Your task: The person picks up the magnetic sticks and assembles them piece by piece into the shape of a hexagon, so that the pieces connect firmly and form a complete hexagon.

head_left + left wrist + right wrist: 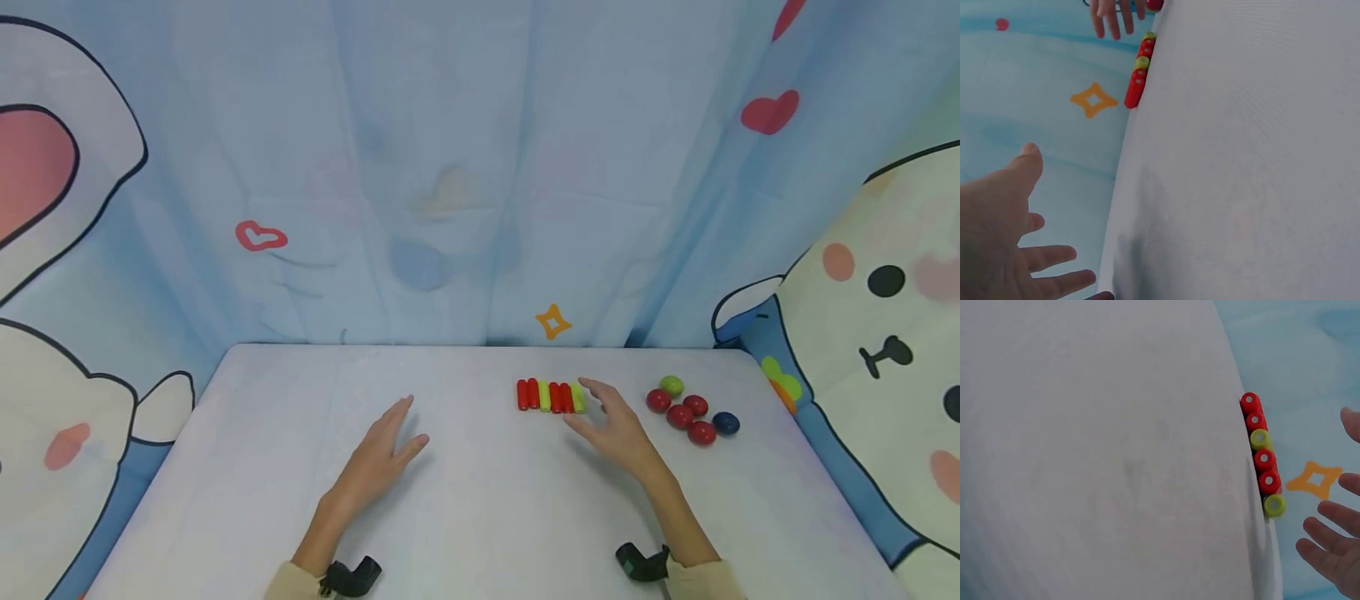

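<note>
By the rods (556,397), the right hand (618,432) spreads empty, like the left hand (377,460); arranging seems in hand, and any adjusting calls for a pinch.

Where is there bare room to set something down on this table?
The table is bare between the left hand and the row of red and green sticks, and left of that hand. It is crowded toward the far right, where the right hand is between the sticks and the coloured balls.
</note>
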Demonstrator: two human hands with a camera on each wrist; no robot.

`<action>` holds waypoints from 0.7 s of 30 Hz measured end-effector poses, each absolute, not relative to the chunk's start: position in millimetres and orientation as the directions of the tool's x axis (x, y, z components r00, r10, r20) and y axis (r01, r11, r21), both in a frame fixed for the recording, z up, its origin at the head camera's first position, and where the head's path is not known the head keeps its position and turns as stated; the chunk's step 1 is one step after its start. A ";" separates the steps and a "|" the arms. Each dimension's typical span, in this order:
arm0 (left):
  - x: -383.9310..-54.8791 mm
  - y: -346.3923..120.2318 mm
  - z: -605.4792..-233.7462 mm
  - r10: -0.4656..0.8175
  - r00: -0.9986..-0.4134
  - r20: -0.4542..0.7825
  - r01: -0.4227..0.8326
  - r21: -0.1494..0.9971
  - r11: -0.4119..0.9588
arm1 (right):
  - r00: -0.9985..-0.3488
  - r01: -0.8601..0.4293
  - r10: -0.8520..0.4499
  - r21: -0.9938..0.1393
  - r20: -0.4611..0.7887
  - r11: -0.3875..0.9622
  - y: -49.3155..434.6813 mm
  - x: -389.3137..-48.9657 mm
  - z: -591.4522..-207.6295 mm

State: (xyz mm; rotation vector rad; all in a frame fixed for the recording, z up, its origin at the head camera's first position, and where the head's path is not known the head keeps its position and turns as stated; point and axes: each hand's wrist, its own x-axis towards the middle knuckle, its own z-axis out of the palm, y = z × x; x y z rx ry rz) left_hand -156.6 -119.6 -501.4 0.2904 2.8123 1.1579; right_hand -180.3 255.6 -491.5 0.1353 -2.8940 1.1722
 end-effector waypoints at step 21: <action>-174.8 -88.3 -514.2 0.289 -0.956 0.056 0.232 0.749 0.621 | -0.996 0.083 0.077 -0.838 -0.049 0.539 292.0 -186.6 -495.1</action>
